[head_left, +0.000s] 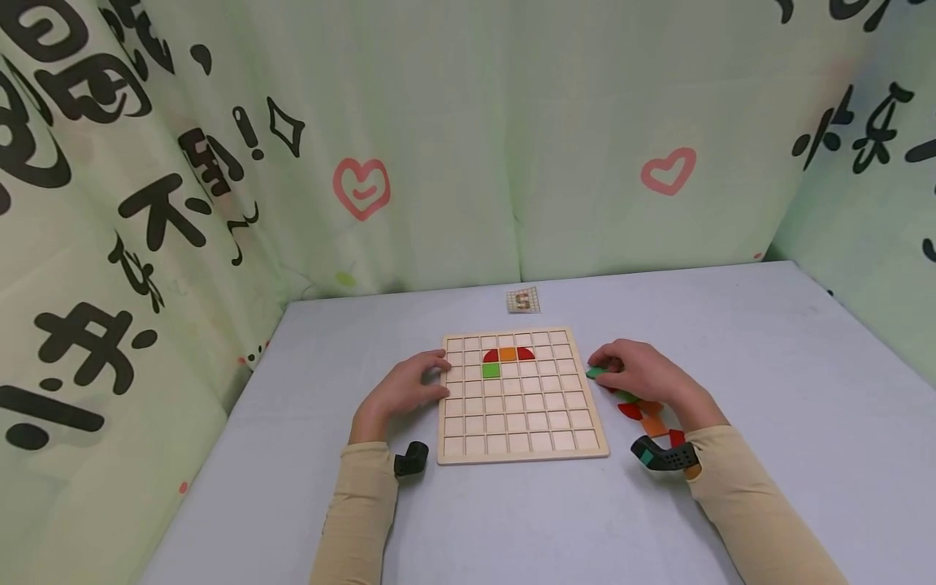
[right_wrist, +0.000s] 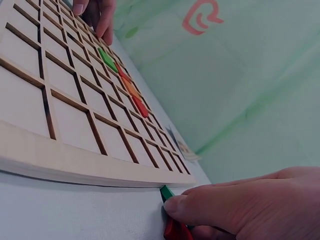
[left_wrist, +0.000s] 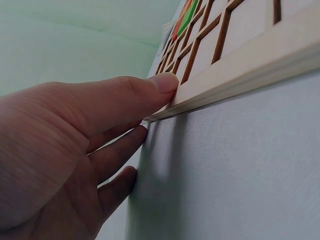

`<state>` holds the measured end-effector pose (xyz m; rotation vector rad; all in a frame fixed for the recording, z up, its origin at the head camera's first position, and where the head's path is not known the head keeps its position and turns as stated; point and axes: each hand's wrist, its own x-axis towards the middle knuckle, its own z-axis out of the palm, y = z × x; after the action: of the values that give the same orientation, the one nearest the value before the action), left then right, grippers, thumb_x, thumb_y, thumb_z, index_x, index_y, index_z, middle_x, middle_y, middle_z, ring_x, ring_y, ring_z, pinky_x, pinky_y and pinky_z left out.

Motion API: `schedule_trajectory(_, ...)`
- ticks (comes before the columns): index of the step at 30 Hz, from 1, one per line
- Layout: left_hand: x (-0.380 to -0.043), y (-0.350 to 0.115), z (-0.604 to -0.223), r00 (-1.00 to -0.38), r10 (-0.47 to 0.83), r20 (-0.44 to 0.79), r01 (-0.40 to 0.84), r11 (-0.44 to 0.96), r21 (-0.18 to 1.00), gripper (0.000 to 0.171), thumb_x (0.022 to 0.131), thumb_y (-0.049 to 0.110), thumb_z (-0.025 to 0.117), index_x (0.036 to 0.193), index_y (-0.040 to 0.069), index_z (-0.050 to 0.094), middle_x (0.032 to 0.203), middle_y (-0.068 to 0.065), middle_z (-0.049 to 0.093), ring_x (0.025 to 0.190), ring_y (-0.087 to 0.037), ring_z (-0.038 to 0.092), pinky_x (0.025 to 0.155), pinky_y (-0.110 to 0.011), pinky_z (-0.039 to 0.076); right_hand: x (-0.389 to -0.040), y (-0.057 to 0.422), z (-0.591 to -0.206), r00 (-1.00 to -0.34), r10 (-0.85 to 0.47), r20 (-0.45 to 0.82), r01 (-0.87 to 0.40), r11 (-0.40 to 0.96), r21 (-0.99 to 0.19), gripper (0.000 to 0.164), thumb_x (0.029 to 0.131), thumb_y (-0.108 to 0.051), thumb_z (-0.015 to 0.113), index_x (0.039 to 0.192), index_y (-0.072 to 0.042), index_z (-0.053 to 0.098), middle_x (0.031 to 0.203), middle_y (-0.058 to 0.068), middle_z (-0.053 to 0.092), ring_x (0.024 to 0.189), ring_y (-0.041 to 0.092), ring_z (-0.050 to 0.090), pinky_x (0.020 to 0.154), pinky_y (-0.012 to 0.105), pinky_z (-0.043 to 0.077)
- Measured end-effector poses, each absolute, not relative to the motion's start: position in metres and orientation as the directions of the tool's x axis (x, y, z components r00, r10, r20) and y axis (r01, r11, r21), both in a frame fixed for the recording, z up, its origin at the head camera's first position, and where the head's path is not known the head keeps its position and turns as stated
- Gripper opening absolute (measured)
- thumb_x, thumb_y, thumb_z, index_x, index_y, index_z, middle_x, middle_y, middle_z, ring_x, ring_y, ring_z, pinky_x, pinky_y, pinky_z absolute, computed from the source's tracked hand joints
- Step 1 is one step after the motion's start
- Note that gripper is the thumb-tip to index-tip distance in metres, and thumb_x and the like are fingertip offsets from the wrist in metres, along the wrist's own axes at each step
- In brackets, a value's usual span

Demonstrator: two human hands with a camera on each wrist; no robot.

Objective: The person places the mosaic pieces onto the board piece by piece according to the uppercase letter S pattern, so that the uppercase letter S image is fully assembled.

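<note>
The wooden grid board lies flat on the white table, well in from the table's left and right edges. In the board's second row from the back, a red rounded tile, an orange square tile and another red rounded tile sit in a line. A green square tile sits one row nearer, in front of the left red one. Bare squares lie all around them, so there is lots of room.

The right hand is just beside the board's right edge. Its thumb and fingers pinch a dark green tile. The left hand is at the board's left edge. It is loose, with its thumb touching the wooden rim and its fingers apart.

Loose tiles, red, orange and green, lie close together by the right hand. From there, wide tabletop runs to the table's right edge. A small picture card lies between the board and the table's back edge. Behind that edge hangs a pale green curtain with red hearts.
</note>
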<state>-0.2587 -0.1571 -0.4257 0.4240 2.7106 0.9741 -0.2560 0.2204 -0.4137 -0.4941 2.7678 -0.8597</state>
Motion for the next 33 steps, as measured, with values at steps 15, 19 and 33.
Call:
schedule_trajectory(15, -0.259, -0.157, -0.427, -0.931, 0.348, -0.108, 0.198, 0.732, 0.652, 0.038, 0.091, 0.01, 0.072, 0.127, 0.004, 0.064, 0.156, -0.012, 0.045, 0.148, -0.031, 0.036, 0.122, -0.045, 0.032, -0.259, 0.217, -0.411, -0.94, -0.332, -0.079, -0.229, 0.785, -0.576, 0.029, 0.095, -0.015, 0.066, 0.118, 0.002, 0.066, 0.108, 0.014, 0.065, 0.092, 0.024, 0.059, 0.077, 0.035, 0.055)
schedule_trajectory(19, -0.259, -0.157, -0.427, -0.931, 0.348, -0.109, 0.199, 0.735, 0.648, 0.038, 0.091, 0.011, 0.072, 0.127, 0.004, 0.064, 0.156, -0.011, 0.045, 0.148, -0.03, 0.036, 0.122, -0.045, 0.032, -0.257, 0.205, -0.406, -0.948, -0.315, -0.035, -0.231, 0.761, -0.607, 0.028, 0.094, -0.015, 0.068, 0.118, 0.0, 0.066, 0.111, 0.015, 0.064, 0.095, 0.026, 0.059, 0.072, 0.031, 0.055)
schedule_trajectory(33, -0.26, -0.158, -0.426, -0.93, 0.351, -0.108, 0.2, 0.731, 0.652, 0.038, 0.091, 0.011, 0.072, 0.127, 0.004, 0.064, 0.156, -0.012, 0.045, 0.148, -0.03, 0.036, 0.122, -0.045, 0.031, -0.257, 0.124, -0.406, -0.81, -0.585, 0.053, -0.508, 0.652, -0.563, 0.015, 0.09, -0.01, 0.072, 0.104, -0.005, 0.07, 0.1, 0.005, 0.066, 0.085, 0.014, 0.06, 0.079, 0.03, 0.053)
